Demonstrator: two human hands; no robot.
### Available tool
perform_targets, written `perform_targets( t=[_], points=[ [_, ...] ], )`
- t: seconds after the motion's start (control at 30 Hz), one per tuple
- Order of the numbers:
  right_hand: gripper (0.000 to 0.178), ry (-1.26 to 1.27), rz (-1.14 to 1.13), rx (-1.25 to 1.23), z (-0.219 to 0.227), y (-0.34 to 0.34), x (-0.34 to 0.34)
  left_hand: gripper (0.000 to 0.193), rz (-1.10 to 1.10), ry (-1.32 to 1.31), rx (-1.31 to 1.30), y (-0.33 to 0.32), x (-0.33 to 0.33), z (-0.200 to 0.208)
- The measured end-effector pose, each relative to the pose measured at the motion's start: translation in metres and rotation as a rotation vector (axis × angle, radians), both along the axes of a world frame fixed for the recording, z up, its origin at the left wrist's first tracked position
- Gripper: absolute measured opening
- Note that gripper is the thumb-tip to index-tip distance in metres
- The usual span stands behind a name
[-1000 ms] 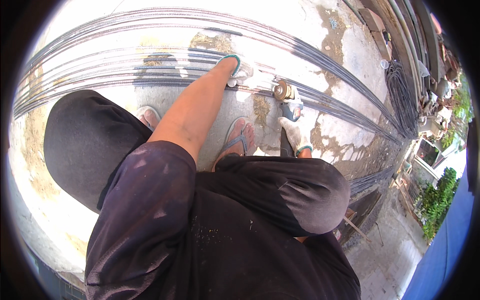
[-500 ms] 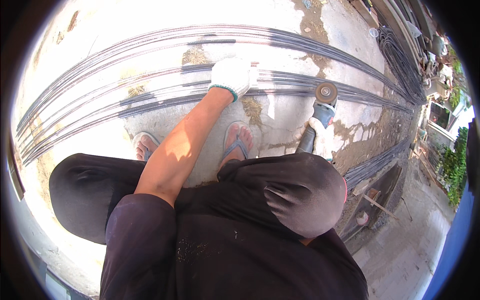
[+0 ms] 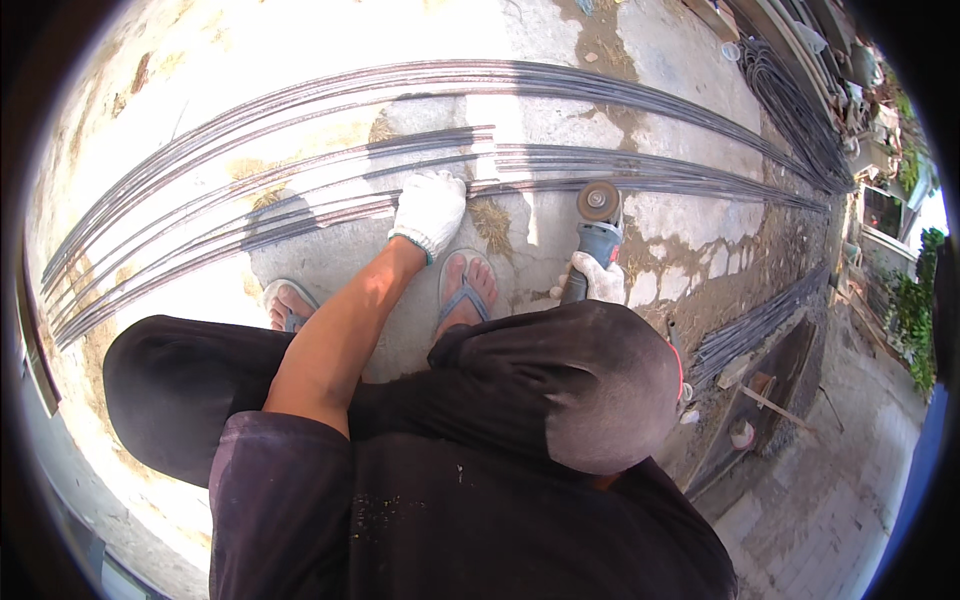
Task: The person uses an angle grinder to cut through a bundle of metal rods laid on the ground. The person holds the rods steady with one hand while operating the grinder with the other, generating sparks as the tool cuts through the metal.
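My left hand [image 3: 430, 210], in a white knitted glove, is closed over the nearest of the long steel reinforcing bars [image 3: 335, 214] on the ground, its fingertips partly hidden under the glove's back. My right hand [image 3: 602, 280], also gloved, grips the body of a blue-grey angle grinder [image 3: 598, 245]. The grinder's round brown disc [image 3: 598, 201] points away from me, just over the near bars to the right of my left hand. Whether the disc spins or touches a bar I cannot tell. Several cut bar ends [image 3: 490, 148] lie just beyond my left hand.
Another row of bars [image 3: 640, 95] runs across farther away. At right lie a looped bundle of bars [image 3: 790, 110], a stack of dark rods [image 3: 755, 325] and a shallow trough [image 3: 765, 405]. My sandalled feet [image 3: 465, 290] stand close to the near bars.
My left hand has drawn back toward me from the farther bars to the nearest ones. The grinder in my right hand has shifted left. Bar ends that were covered now show.
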State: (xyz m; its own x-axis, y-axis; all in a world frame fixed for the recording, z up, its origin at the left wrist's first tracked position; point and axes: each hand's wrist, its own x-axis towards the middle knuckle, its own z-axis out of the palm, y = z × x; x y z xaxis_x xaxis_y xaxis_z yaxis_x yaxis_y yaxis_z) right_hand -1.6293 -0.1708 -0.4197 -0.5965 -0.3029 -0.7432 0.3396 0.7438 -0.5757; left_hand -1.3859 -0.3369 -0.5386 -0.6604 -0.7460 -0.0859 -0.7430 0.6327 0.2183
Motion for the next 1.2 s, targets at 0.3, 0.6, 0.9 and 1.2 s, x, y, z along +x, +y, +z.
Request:
perform_targets(
  t=[0.3, 0.6, 0.9, 1.2],
  points=[
    [0.037, 0.153, 0.34, 0.012, -0.041, 0.008, -0.021, 0.027, 0.014, -0.043, 0.302, -0.039, -0.007, 0.007],
    [0.047, 0.244, 0.683, -0.036, -0.057, -0.02, -0.005, 0.036, 0.075, -0.061, 0.543, -0.044, -0.009, 0.003],
    [0.051, 0.23, 0.716, 0.102, -0.055, -0.036, -0.005, 0.056, 0.248, 0.059, 0.567, -0.032, -0.01, 0.001],
    [0.053, 0.203, 0.757, 0.191, -0.041, -0.047, -0.001, 0.053, 0.215, 0.074, 0.574, -0.03, -0.01, -0.01]
  ],
)
